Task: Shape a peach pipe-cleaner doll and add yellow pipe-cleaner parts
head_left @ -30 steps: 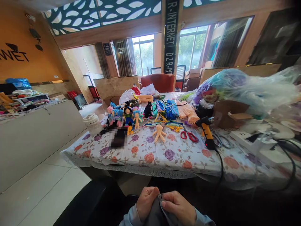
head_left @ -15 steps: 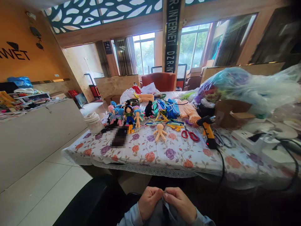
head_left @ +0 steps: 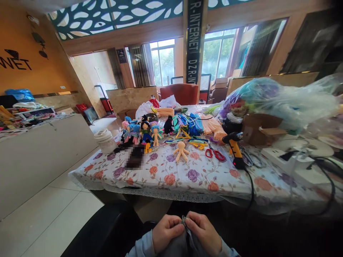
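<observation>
My left hand (head_left: 166, 232) and my right hand (head_left: 201, 232) meet low in the view, below the table's near edge. Both are closed in a pinch on the top edge of a grey cloth piece (head_left: 183, 246) held in my lap, thumbs and fingertips almost touching at a small seam or zipper end. On the floral tablecloth (head_left: 171, 173) beyond lie a peach yarn doll (head_left: 181, 151), red scissors (head_left: 215, 154) and an orange glue gun (head_left: 235, 149).
Several small dolls (head_left: 142, 132) and bundles of pipe cleaners (head_left: 191, 125) crowd the table's far side. A white lidded jar (head_left: 105, 140) stands at the left corner. A plastic bag (head_left: 278, 101), a cardboard box (head_left: 261, 130), a power strip (head_left: 281, 155) and cables fill the right.
My hands have shifted slightly, pinching closer together on the cloth's edge. The view has wobbled a little. The things on the table have not moved.
</observation>
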Demonstrator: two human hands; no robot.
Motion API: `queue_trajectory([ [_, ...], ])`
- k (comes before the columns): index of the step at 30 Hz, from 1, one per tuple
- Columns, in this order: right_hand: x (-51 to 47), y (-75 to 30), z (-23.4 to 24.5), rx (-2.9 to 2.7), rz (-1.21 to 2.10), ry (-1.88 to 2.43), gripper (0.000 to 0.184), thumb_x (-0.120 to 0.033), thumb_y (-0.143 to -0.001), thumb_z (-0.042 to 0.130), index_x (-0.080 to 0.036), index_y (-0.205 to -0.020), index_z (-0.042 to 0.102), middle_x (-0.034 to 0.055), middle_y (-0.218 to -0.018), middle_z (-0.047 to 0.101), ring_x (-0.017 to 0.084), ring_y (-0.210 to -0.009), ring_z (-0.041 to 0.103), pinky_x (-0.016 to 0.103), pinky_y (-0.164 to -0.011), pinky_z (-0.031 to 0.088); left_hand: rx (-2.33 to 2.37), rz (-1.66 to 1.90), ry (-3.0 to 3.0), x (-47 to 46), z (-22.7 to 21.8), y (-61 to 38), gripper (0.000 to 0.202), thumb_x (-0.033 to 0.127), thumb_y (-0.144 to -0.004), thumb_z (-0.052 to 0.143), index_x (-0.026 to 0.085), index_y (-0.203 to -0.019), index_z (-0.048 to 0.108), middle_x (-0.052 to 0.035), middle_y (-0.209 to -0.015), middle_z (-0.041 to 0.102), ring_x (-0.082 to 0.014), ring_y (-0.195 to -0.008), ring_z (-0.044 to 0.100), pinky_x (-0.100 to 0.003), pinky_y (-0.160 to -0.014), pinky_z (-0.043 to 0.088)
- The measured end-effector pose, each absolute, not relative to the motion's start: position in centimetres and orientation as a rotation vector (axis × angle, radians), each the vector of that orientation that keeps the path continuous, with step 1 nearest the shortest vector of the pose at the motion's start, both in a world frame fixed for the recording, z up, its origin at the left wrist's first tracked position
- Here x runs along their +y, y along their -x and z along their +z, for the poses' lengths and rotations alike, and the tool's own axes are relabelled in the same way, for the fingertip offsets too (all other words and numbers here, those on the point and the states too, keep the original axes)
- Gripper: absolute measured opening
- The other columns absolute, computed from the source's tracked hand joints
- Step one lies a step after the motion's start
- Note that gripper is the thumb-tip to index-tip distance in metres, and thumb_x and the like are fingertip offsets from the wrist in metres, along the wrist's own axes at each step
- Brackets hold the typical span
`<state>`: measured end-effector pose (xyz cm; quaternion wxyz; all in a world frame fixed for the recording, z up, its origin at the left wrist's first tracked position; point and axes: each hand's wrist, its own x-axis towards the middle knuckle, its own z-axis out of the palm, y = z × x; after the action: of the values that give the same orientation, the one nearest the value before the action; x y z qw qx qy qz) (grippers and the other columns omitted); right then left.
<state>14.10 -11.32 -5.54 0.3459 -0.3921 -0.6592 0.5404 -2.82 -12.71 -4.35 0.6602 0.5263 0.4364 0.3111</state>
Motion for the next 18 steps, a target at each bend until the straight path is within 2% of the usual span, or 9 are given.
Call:
queue_trajectory([
  [3, -11.1, -14.4, -5.8, -1.717, 1.357, 0.987, 0.046, -0.054, -0.088, 0.041, -0.014, -0.079, 0.062, 0.0014, -0.068, 0.055, 0.014, -0.065, 0.048, 0.025, -0.062, 0.038, 0.966, 0.719, -1.048, -12.3, -5.1, 2.8, 0.049, 0.060, -0.062, 0.069, 0.014, -0.058, 0.055, 0.0050, -0.052, 0.038, -0.0070, -0.051, 0.027, -0.025, -0.050, 0.017],
  [5, -10.9, -14.6, -5.7, -1.743, 1.307, 0.964, 0.040, -0.049, -0.087, 0.048, -0.014, -0.085, 0.066, 0.0045, -0.075, 0.061, 0.016, -0.070, 0.054, 0.027, -0.065, 0.041, 0.934, 0.731, -0.961, -12.1, -5.6, 2.7, 0.046, 0.057, -0.059, 0.073, 0.012, -0.061, 0.061, 0.0035, -0.054, 0.044, -0.0074, -0.052, 0.032, -0.024, -0.052, 0.021],
  [9, -10.5, -14.6, -5.0, -1.819, 1.125, 0.976, 0.015, -0.030, -0.078, 0.065, -0.016, -0.073, 0.068, 0.0044, -0.077, 0.060, 0.017, -0.075, 0.056, 0.028, -0.069, 0.042, 0.937, 0.801, -0.829, -11.8, -6.9, 2.5, 0.036, 0.044, -0.052, 0.079, 0.011, -0.060, 0.067, -0.0003, -0.057, 0.055, -0.0125, -0.059, 0.045, -0.026, -0.061, 0.033],
  [11, -10.4, -14.5, -4.9, -1.875, 1.056, 0.985, 0.006, -0.020, -0.074, 0.065, -0.016, -0.069, 0.067, 0.0031, -0.076, 0.057, 0.017, -0.075, 0.055, 0.027, -0.069, 0.042, 0.922, 0.865, -0.775, -11.5, -8.1, 2.1, 0.036, 0.047, -0.057, 0.074, 0.012, -0.062, 0.066, -0.0028, -0.061, 0.059, -0.0162, -0.065, 0.051, -0.029, -0.068, 0.037],
  [14, -10.3, -14.2, -5.2, -1.968, 0.991, 0.986, 0.009, -0.008, -0.067, 0.064, -0.017, -0.068, 0.066, 0.0024, -0.075, 0.057, 0.016, -0.075, 0.054, 0.027, -0.069, 0.040, 0.937, 0.733, -0.832, -10.8, -10.1, 1.4, 0.045, 0.060, -0.067, 0.057, 0.016, -0.068, 0.065, -0.0032, -0.063, 0.058, -0.0166, -0.065, 0.054, -0.031, -0.069, 0.041],
  [18, -10.1, -14.0, -6.3, -1.988, 0.976, 1.032, 0.008, -0.011, -0.067, 0.067, -0.016, -0.062, 0.065, 0.0027, -0.070, 0.059, 0.016, -0.073, 0.054, 0.027, -0.067, 0.038, 0.998, 0.612, -1.010, -9.9, -11.6, 1.4, 0.041, 0.055, -0.068, 0.061, 0.015, -0.058, 0.061, -0.0018, -0.058, 0.055, -0.0156, -0.061, 0.053, -0.030, -0.063, 0.043],
])
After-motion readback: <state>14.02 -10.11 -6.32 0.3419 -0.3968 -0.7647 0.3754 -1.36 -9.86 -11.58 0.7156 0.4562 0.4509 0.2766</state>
